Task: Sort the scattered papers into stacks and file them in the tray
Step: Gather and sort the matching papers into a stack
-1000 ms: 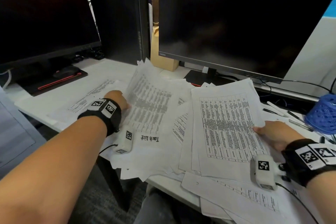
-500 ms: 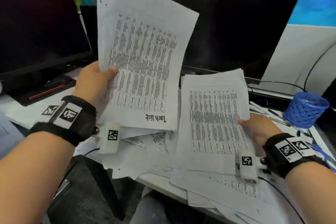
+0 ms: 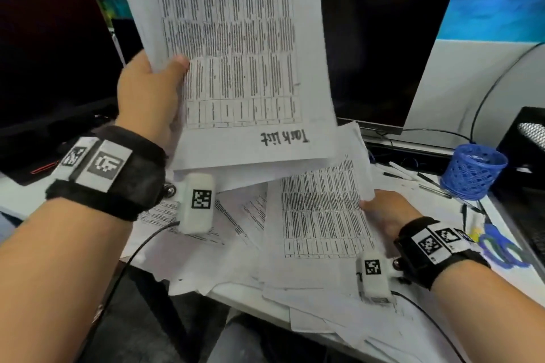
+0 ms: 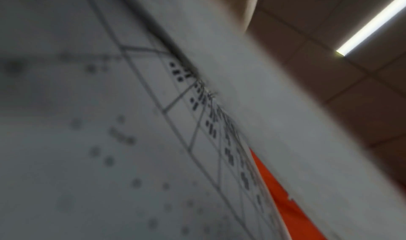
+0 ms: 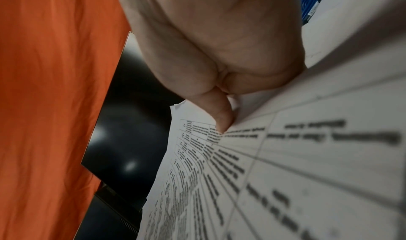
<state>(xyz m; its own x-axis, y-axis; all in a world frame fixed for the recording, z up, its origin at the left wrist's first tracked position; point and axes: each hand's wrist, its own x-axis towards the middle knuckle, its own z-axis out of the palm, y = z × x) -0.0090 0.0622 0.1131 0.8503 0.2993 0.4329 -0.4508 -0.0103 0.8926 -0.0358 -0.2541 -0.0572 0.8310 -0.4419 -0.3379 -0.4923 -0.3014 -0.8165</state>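
My left hand point(image 3: 153, 88) grips a sheaf of printed table sheets marked "Task list" point(image 3: 239, 68) and holds it upright, high above the desk; the same sheets point(image 4: 110, 122) fill the left wrist view, blurred. My right hand point(image 3: 383, 209) pinches the right edge of a second printed sheaf point(image 3: 321, 215), raised slightly over the pile. In the right wrist view the thumb point(image 5: 219, 115) presses on that sheaf point(image 5: 285, 174). More loose papers point(image 3: 236, 244) lie scattered over the white desk's front edge. No tray is in view.
Two dark monitors point(image 3: 380, 47) point(image 3: 50, 53) stand behind the papers. A blue mesh pen cup point(image 3: 472, 174) sits at the right with pens point(image 3: 413, 177) beside it, blue scissors point(image 3: 501, 247) nearer me, and a black box point(image 3: 528, 141) at the far right edge.
My left hand lifted the "Task list" sheaf off the desk and raised it high toward the camera. My right hand kept its hold on the second sheaf and barely moved.
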